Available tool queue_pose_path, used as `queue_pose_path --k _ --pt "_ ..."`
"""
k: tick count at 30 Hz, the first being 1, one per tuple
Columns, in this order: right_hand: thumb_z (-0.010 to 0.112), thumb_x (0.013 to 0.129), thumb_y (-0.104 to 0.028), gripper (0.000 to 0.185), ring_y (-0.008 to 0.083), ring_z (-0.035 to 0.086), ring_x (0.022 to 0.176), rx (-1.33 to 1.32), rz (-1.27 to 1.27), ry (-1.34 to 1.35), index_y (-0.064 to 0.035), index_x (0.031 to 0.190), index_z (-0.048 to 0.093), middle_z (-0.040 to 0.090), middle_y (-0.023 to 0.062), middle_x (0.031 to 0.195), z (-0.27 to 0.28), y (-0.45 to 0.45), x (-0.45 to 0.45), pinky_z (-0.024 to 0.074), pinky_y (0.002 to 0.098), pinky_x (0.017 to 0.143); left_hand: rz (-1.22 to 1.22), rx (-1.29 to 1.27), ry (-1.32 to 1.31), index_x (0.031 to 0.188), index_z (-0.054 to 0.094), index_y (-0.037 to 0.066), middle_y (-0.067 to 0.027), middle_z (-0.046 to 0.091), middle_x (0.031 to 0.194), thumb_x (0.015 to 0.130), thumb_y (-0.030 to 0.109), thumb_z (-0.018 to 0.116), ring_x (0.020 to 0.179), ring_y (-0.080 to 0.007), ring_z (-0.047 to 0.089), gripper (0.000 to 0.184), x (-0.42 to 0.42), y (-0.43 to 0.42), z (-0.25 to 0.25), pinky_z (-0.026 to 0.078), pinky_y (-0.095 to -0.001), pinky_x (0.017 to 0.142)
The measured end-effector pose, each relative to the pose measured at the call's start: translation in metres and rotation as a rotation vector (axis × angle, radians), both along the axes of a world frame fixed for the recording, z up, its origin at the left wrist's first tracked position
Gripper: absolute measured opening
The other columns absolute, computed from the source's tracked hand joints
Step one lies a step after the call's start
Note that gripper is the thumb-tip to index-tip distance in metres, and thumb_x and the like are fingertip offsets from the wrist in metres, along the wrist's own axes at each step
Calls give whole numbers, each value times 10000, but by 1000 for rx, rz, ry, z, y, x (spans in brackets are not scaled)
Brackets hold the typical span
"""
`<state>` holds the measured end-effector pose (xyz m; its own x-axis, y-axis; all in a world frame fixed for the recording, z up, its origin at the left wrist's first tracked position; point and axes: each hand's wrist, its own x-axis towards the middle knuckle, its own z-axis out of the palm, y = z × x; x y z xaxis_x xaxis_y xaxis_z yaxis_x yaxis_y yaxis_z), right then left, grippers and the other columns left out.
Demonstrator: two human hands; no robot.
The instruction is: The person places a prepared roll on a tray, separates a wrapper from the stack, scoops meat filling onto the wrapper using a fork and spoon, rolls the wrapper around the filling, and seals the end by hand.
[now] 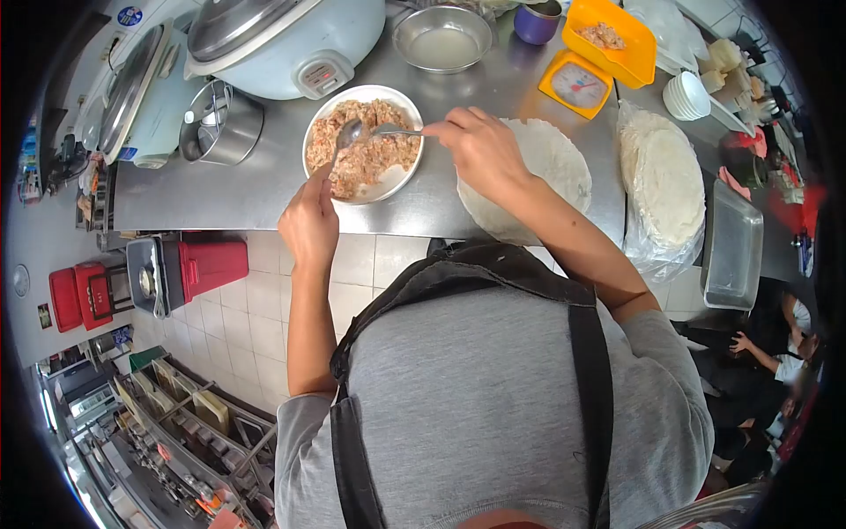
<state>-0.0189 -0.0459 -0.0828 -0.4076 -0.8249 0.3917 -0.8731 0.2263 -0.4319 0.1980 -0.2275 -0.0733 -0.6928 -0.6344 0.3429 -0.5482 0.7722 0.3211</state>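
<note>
A white round plate [418, 167] holds a heap of pinkish-brown filling [370, 163], with a bare patch at its lower right. My left hand [310, 219] is closed round the handle of a spoon [350, 134], whose bowl rests on the filling. From the right, my right hand [480, 150] pinches the handle of a second utensil [397, 130]; its head reaches into the filling near the spoon. Under my right forearm lies a flat round sheet of dough [551, 163], at the counter's front edge.
Behind the plate stand a large cooker [282, 44], a metal pot [222, 123] and a metal bowl [442, 40]. A yellow scale [575, 84], an orange tray [630, 40], bagged dough [661, 181] and a metal tray [733, 247] are rightward. People are at far lower right.
</note>
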Motion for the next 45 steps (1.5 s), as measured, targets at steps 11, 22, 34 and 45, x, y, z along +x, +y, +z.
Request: queue_pose_path --k 11,22,34,45 --pt "665 868 -50 304 316 655 937 -205 -475 298 -151 1144 743 676 83 947 116 160 -98 538 428 778 -363 62 208 1206 739 175 -154 756 939 953 128 669 758 -343 719 267 -136 38 100 543 -431 653" --pt "664 885 -44 239 318 661 984 166 -523 310 -128 1095 742 686 76 977 112 204 -181 542 442 826 -712 -449 2 1120 724 99 -128 741 868 855 47 602 753 -324 728 297 -338 114 85 571 -443 646" --pt "646 848 -12 217 301 664 927 46 -455 354 -95 1007 768 672 88 888 125 207 -200 536 428 787 -625 -261 -50 1111 735 88 -176 736 866 886 58 585 753 -369 718 272 -334 130 89 562 -483 665" --pt "628 840 -2 230 287 622 1017 262 -321 387 -69 1019 756 683 70 977 131 211 -269 516 422 875 -482 -82 -249 1007 768 41 -199 744 887 922 180 658 835 -387 718 196 -341 140 115 559 -486 758"
